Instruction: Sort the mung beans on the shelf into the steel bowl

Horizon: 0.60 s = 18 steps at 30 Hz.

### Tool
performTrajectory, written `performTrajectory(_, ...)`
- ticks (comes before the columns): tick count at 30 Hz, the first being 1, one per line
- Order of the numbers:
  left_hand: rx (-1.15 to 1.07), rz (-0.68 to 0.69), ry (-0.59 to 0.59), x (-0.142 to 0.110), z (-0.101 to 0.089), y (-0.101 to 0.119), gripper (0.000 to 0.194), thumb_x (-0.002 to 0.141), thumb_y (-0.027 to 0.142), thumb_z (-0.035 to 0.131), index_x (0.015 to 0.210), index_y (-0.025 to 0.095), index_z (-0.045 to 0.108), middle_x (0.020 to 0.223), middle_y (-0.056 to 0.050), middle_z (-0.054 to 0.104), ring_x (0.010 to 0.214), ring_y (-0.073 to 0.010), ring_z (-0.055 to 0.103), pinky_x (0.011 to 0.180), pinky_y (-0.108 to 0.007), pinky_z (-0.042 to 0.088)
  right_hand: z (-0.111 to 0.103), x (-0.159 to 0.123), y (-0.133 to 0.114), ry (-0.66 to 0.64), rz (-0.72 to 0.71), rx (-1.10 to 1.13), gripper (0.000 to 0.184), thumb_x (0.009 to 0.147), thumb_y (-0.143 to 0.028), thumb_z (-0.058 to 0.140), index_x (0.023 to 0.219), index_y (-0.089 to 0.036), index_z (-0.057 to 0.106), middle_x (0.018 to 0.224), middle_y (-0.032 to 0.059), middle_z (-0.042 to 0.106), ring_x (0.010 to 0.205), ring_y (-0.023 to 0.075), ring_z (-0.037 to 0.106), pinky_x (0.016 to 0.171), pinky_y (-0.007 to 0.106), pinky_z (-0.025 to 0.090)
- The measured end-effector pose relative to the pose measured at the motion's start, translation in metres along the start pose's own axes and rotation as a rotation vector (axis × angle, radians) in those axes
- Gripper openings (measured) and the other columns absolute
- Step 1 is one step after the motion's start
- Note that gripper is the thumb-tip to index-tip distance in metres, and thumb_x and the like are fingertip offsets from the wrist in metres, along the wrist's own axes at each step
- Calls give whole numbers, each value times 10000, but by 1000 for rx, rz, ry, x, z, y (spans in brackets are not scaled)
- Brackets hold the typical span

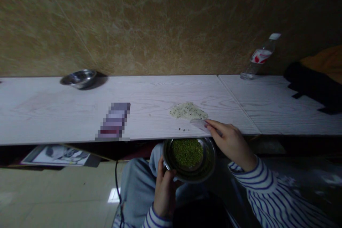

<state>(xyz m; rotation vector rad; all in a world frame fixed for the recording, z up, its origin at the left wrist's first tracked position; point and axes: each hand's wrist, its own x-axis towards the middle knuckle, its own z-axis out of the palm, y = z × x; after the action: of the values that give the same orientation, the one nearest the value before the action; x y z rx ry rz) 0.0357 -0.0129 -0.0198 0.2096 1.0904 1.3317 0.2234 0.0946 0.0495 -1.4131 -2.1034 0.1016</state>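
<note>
My left hand (165,188) grips the near left rim of a metal bowl (210,167), held below the front edge of the tabletop. Green beans (187,152), which look like mung beans, cover its bottom. In my right hand (231,140), pinched between thumb and fingers, is a thin see-through plastic piece (198,124) with a rounded edge. It rests at the near side of a flat pile of pale grains (188,110), rice-like, mixed with dark bits. A few dark beans (184,129) lie apart from the pile, close to the table edge.
Against the wall at the left stands a second metal bowl (79,79). A blurred-out flat object (114,120) lies left of the pile. At the right are a plastic bottle (258,58) and dark cloth (312,82). An open shelf (56,155) runs under the white tabletop (149,92).
</note>
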Motion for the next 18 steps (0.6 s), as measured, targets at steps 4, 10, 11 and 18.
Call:
performTrajectory(4,-19,11,-11,-1,3,2,687,722,205,543,1368,363,370,1386,-65,436,1149,-308,471,748,-420,520,10,2,-20,-17,-34,-18,282,899,-218,473,1114,-169,648,987,84,727,814,222,678,771,382,502)
performTrajectory(10,-21,31,77,-4,-5,5,701,718,196,542,1373,338,339,1326,-75,463,1089,-266,494,756,-402,518,21,9,-36,-41,-83,23,265,903,-213,475,1106,-188,645,1005,69,724,857,208,669,785,368,479)
performTrajectory(11,-19,29,107,-4,-7,6,693,714,199,544,1365,335,349,1319,-72,466,1074,-257,501,751,-388,519,22,9,-38,-50,-95,39,261,904,-212,476,1104,-196,643,1006,60,724,861,203,667,786,365,475)
performTrajectory(18,1,90,107,-7,-16,11,696,724,221,543,1377,323,325,1380,-77,417,1102,-248,495,742,-353,521,17,1,-47,-144,-175,166,252,907,-196,470,1086,-245,640,980,22,728,857,173,664,789,365,445)
